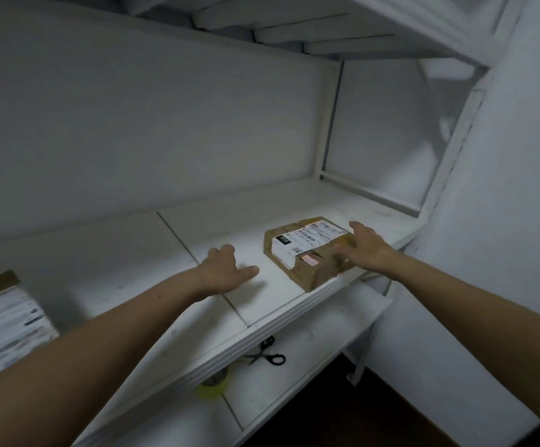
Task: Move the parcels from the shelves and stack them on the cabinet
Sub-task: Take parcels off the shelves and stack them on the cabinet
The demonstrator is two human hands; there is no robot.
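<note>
A flat brown cardboard parcel (307,250) with a white shipping label lies on the white shelf (272,301), near its front right corner. My right hand (367,248) is over the parcel's right side, fingers spread and blurred, and grips nothing. My left hand (225,269) hovers above the bare shelf a short way left of the parcel, its fingers loosely curled and thumb pointing right, holding nothing. A second parcel (4,324), with a large white label, sits at the far left edge of the same shelf.
On the lower shelf (310,356) lie black-handled scissors (267,354) and a yellow tape roll (213,385). White walls close in behind and to the right. Another shelf (343,30) hangs overhead. Dark floor shows at the bottom right.
</note>
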